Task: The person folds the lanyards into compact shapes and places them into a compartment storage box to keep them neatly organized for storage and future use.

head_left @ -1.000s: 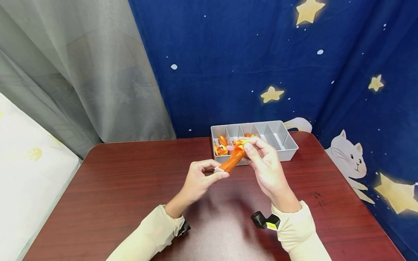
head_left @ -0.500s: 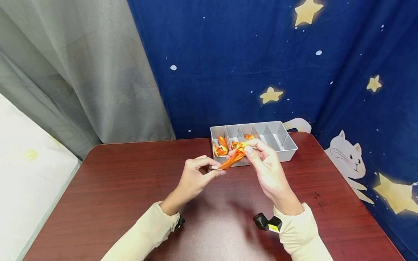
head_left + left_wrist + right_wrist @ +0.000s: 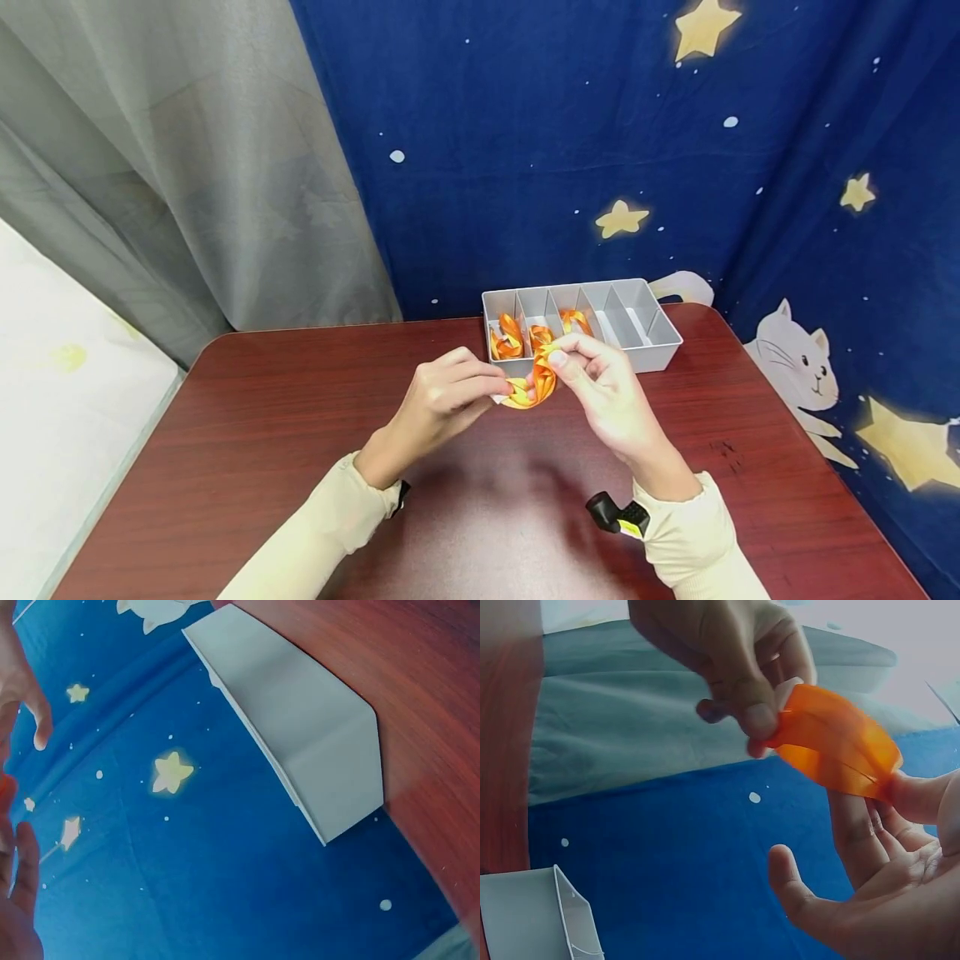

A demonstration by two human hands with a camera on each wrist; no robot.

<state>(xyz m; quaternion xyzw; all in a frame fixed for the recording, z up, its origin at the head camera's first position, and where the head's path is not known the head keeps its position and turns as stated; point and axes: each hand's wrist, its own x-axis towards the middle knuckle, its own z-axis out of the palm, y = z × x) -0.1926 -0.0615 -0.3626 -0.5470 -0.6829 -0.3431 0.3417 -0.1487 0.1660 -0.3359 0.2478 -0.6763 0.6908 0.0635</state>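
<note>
Between my two hands is a glossy orange ribbon [image 3: 542,379] with yellow highlights, bent into a curve in the head view. My left hand [image 3: 442,400] pinches its left end, where a small white piece shows. The other end is pinched between thumb and fingers of my right hand [image 3: 611,400]. In the right wrist view the ribbon [image 3: 840,742] spreads wide between both sets of fingertips. Just behind stands a grey divided box [image 3: 651,360]. More orange ribbons lie in its left [image 3: 507,337], second [image 3: 540,336] and third [image 3: 575,321] compartments.
The reddish-brown wooden table [image 3: 300,450] reaches back to a blue star-patterned curtain [image 3: 510,167] and a grey curtain [image 3: 247,183]. Black wrist cameras, one of them the right camera [image 3: 617,512], sit at both cream sleeves. The box's outer side [image 3: 300,712] shows in the left wrist view.
The ribbon has gone from a slanted, fairly straight stretch to a curved bend. My left hand has turned so its back faces up more, still pinching the end. My right hand has lowered slightly.
</note>
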